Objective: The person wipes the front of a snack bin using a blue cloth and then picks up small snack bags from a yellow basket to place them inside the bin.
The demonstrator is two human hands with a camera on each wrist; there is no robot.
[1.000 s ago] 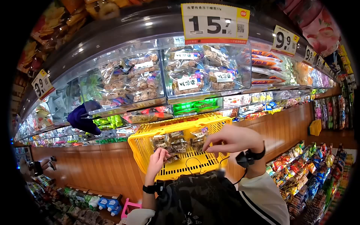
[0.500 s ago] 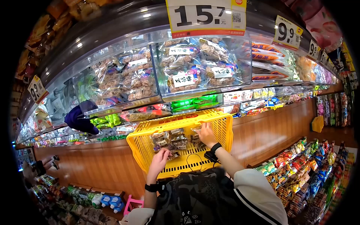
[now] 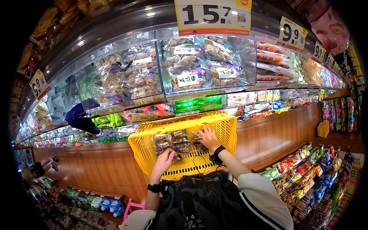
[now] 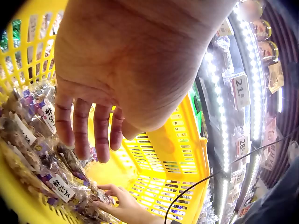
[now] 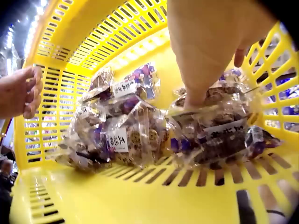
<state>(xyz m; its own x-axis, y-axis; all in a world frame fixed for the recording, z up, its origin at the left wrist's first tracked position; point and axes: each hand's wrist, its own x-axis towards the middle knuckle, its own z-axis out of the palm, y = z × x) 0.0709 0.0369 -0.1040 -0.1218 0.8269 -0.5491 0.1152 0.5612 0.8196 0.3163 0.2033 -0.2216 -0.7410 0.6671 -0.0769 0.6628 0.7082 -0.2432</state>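
A yellow shopping basket (image 3: 183, 171) holds several clear packets of brown snacks with white labels. My right hand (image 3: 209, 139) reaches inside, its fingers spread over the snack packet (image 5: 229, 135) on the right. In the right wrist view a finger presses down on this packet's top, and another digit stands apart from it. My left hand (image 3: 164, 161) is at the basket's near left part, close to the other snack packets (image 5: 126, 135). In the left wrist view its fingers (image 4: 101, 135) hang loosely with nothing in them, above the packets.
Beyond the basket, a shelf has clear bins of similar snack packets (image 3: 188, 78) under a price tag (image 3: 212, 19). Dark blue cloth (image 3: 81, 118) hangs at the shelf's left. Racks of bagged snacks (image 3: 306, 176) stand at right. A black cable (image 4: 187, 190) crosses the left wrist view.
My right hand has swung from the basket's right side inward and down onto the right-hand packet, its fingers now spread. The left hand has barely moved.
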